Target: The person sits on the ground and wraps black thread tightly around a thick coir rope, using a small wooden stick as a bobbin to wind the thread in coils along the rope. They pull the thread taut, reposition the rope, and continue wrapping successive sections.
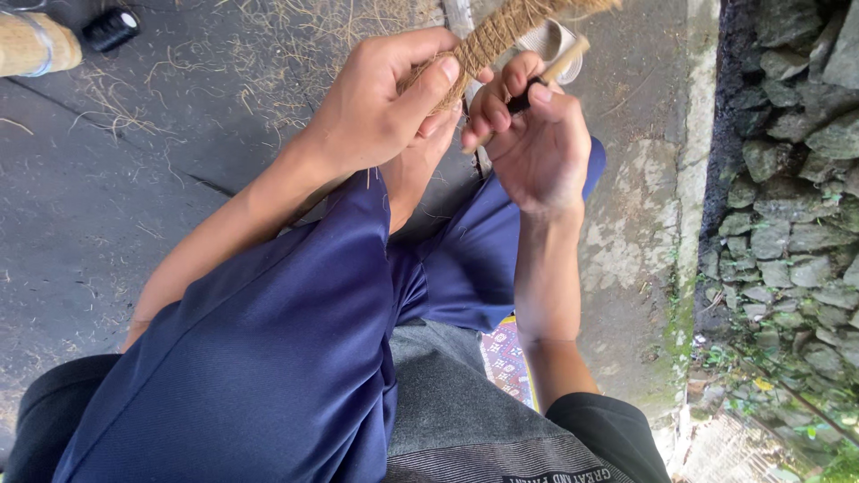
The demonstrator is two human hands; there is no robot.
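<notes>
My left hand [380, 103] grips a thick rope of brown coir fibre [501, 31] that runs up and right out of the frame. My right hand [532, 134] sits just to the right of it, fingers curled around a thin pale wooden stick [565, 55] with a dark part at the grip. The stick points up and right, close beside the rope. My knees in dark blue trousers [295, 331] are raised under both forearms, and a bare foot shows below the left hand.
Loose dry fibres [268, 36] litter the dark ground on the left. A bound fibre bundle [31, 40] and a black cap-like object [112, 27] lie top left. A stone wall [796, 179] and a concrete edge [693, 161] run along the right. A patterned cloth [506, 358] lies under me.
</notes>
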